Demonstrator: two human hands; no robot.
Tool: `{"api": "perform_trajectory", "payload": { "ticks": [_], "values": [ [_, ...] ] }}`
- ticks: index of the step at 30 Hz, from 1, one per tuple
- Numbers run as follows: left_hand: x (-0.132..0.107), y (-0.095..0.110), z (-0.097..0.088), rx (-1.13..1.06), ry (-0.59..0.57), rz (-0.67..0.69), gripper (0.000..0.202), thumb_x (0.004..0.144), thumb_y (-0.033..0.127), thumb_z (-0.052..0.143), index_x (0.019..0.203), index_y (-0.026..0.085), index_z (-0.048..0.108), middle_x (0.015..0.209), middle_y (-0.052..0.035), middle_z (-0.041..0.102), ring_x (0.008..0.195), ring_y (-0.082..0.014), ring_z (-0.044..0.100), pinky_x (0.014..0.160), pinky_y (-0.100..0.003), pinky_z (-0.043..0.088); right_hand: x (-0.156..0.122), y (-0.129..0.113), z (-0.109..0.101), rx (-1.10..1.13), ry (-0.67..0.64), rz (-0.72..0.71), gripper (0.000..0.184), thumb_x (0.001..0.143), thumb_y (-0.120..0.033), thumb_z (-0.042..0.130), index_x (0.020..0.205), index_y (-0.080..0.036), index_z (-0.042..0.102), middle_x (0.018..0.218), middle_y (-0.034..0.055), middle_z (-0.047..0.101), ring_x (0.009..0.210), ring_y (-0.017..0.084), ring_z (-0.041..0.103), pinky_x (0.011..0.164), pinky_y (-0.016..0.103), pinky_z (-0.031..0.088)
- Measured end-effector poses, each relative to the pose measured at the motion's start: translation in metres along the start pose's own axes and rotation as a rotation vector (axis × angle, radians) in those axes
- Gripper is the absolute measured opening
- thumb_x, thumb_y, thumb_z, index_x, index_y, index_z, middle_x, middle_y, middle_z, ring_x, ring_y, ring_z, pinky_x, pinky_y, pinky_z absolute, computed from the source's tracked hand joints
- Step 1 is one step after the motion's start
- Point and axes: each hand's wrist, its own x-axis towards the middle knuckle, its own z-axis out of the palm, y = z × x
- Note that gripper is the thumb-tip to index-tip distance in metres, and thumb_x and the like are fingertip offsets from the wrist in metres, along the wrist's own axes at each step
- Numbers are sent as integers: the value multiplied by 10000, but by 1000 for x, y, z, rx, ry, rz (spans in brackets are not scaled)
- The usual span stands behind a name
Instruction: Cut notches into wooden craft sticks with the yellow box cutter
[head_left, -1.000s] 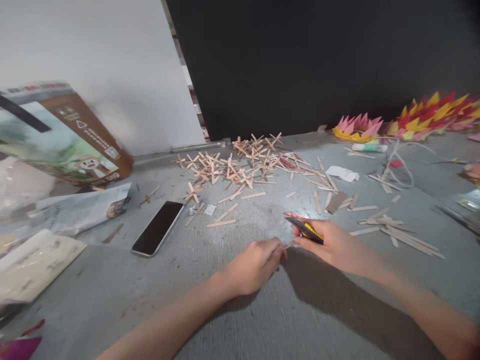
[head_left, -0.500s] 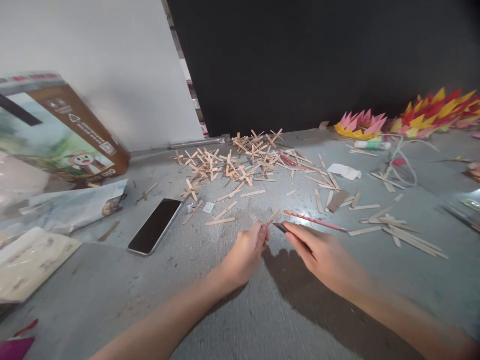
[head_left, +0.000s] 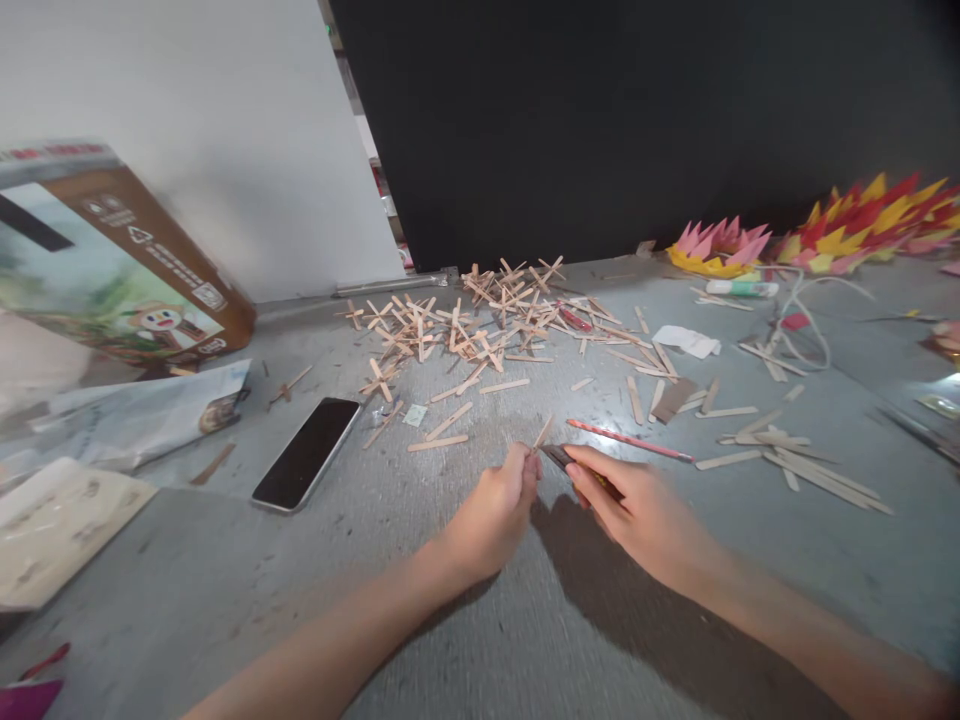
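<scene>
My left hand (head_left: pixel 491 515) is closed in a pinch on a short wooden stick (head_left: pixel 541 435) that pokes up and to the right from my fingers. My right hand (head_left: pixel 637 510) is closed round a dark utility knife (head_left: pixel 574 462) with a bit of yellow on its body; its tip sits right beside the stick. Both hands rest low over the grey table (head_left: pixel 480 620). A red pencil (head_left: pixel 630 441) lies just beyond my right hand. Behind it a heap of crossed wooden sticks (head_left: pixel 480 320) spreads across the table.
A black phone (head_left: pixel 306 453) lies left of my hands. Further left are a tilted printed box (head_left: pixel 120 270), papers (head_left: pixel 127 415) and a wooden sheet (head_left: pixel 60 525). Loose long sticks (head_left: pixel 795 460) lie at right, with a white cable (head_left: pixel 802 320), a glue stick (head_left: pixel 742 289) and coloured paper flowers (head_left: pixel 825 240) behind.
Both hands moved away from me and slightly left. The red pencil that lay against the knife in my right hand now lies on the table. The knife tip has closed in on the stick.
</scene>
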Motion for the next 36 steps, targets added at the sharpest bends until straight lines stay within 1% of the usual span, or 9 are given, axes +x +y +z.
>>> {"api": "perform_trajectory", "payload": {
  "ticks": [4, 9, 13, 17, 21, 24, 29, 32, 36],
  "values": [
    [0, -1, -1, 9, 0, 12, 309, 1129, 382, 255, 882, 237, 368, 682, 74, 413, 566, -107, 361, 566, -257, 279, 0, 0, 0, 40, -19, 37, 327, 1104, -459, 408, 1086, -243, 654, 731, -19, 605, 579, 137, 480, 536, 253, 378],
    [1, -4, 0, 17, 0, 8, 288, 1128, 368, 274, 901, 233, 388, 671, 81, 413, 556, -104, 348, 559, -253, 273, -1, 0, 1, 80, -40, 62, 337, 1103, -491, 412, 1036, -246, 634, 700, -35, 563, 554, 124, 467, 527, 245, 379],
    [1, -7, 2, 10, 14, 62, 258, 1120, 321, 298, 899, 231, 395, 705, 68, 445, 577, -101, 388, 568, -242, 298, -2, 1, 2, 104, -46, 79, 328, 1102, -488, 412, 1049, -248, 629, 682, -41, 531, 529, 119, 460, 504, 239, 383],
    [1, -10, 2, 38, 15, 77, 219, 1111, 272, 310, 914, 232, 397, 704, 67, 453, 557, -101, 373, 556, -242, 288, -2, 3, 3, 124, -52, 98, 340, 1098, -506, 416, 1021, -247, 621, 671, -43, 522, 511, 112, 473, 486, 231, 391],
    [0, -9, 1, 167, 8, 84, 175, 1092, 226, 307, 959, 228, 419, 667, 75, 432, 521, -111, 367, 534, -246, 281, -3, 7, 9, 174, -35, 142, 354, 1094, -530, 414, 1055, -247, 624, 689, -38, 557, 476, 103, 487, 443, 227, 374],
    [1, -9, 0, 381, 13, 120, 152, 1033, 118, 321, 1024, 218, 435, 636, 71, 446, 496, -133, 404, 519, -248, 291, -5, 6, 14, 232, -41, 186, 356, 1099, -521, 396, 986, -244, 589, 693, -44, 564, 434, 84, 480, 415, 221, 354],
    [3, -8, 3, 685, 10, 200, 250, 927, -8, 365, 1063, 189, 439, 775, -58, 653, 626, -213, 619, 604, -306, 464, -6, -3, 18, 312, -51, 252, 339, 1092, -493, 391, 899, -241, 512, 695, -52, 553, 406, 70, 492, 382, 204, 341],
    [4, -6, 5, 701, 13, 199, 272, 914, -30, 366, 1058, 188, 440, 790, -76, 670, 646, -230, 654, 623, -326, 502, -6, -5, 19, 341, -37, 285, 338, 1080, -511, 405, 915, -237, 515, 691, -49, 556, 400, 74, 493, 373, 204, 345],
    [3, -6, 7, 631, 26, 150, 249, 927, -10, 364, 1024, 209, 434, 669, 1, 591, 529, -190, 582, 546, -274, 441, -6, 1, 21, 281, -21, 238, 340, 1079, -509, 409, 931, -235, 543, 669, -43, 564, 389, 82, 482, 381, 215, 351]
  ]
}}
